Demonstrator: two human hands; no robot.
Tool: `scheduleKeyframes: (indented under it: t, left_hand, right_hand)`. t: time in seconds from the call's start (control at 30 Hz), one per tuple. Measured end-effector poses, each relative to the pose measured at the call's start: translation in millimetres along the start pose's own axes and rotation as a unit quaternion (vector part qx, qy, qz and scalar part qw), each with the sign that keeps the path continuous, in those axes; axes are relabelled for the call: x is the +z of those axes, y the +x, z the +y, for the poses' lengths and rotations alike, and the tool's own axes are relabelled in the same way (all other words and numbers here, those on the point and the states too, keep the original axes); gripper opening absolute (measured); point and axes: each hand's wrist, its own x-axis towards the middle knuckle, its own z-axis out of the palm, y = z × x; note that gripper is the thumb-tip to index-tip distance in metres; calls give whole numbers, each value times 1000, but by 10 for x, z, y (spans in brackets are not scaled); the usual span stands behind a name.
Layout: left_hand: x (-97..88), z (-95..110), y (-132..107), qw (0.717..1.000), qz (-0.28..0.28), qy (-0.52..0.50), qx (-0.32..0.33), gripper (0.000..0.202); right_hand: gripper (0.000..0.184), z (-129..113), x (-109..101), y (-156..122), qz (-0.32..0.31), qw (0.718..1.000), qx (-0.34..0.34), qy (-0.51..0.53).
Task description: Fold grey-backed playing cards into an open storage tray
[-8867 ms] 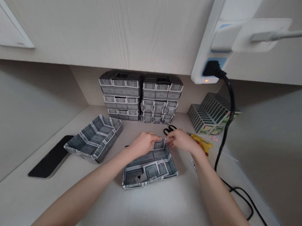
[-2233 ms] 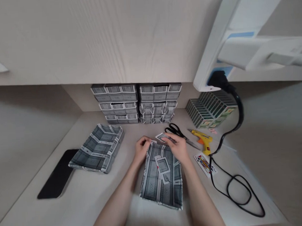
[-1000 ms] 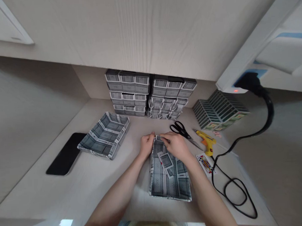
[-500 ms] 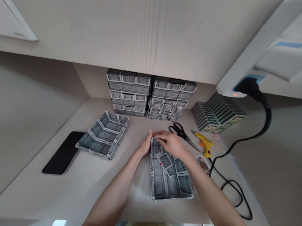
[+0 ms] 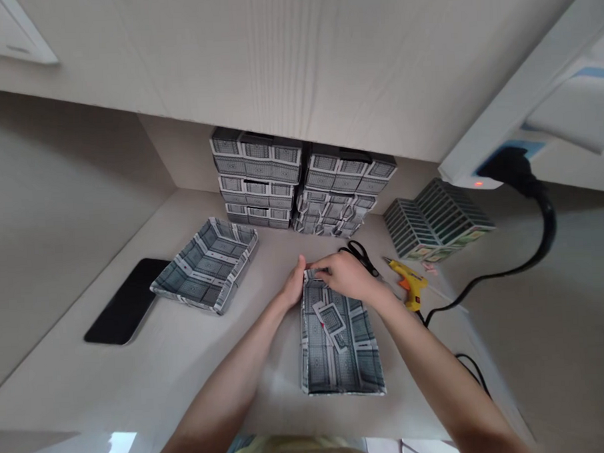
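Note:
A shallow tray made of playing cards [image 5: 315, 366], grey-patterned, lies lengthwise before me. My left hand [image 5: 294, 285] rests against the outside of its far left corner, thumb raised, the other fingers partly hidden behind the far wall. Over the far rim, my right hand [image 5: 348, 274] bends its fingers down and pinches the wall near that corner. Inside the tray lie a few loose cut card pieces [image 5: 332, 322]. A second card tray [image 5: 206, 267], with nothing in it, stands to the left.
Card boxes [image 5: 259, 168] are stacked at the back. Scissors [image 5: 362, 257], a yellow glue gun [image 5: 409, 282] with a black cord and stacks of cards [image 5: 437, 224] are at right. A black phone [image 5: 128, 304] lies left. A power strip [image 5: 472, 172] hangs upper right.
My right forearm has swung outward to the right and now covers the face card and part of the cord. Both hands stay at the tray's far end. The view has shifted slightly.

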Motion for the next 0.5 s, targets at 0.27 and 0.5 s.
scheduleKeyframes:
  t: [0.27, 0.5]
  left_hand:
    - [-21, -24, -7, 999, -11, 33, 3, 74]
    - [-16, -14, -5, 999, -18, 46, -4, 78]
  right_hand:
    - [26, -34, 21, 3, -29, 999, 8, -38]
    - [26, 18, 38, 30, -31, 999, -19, -32]
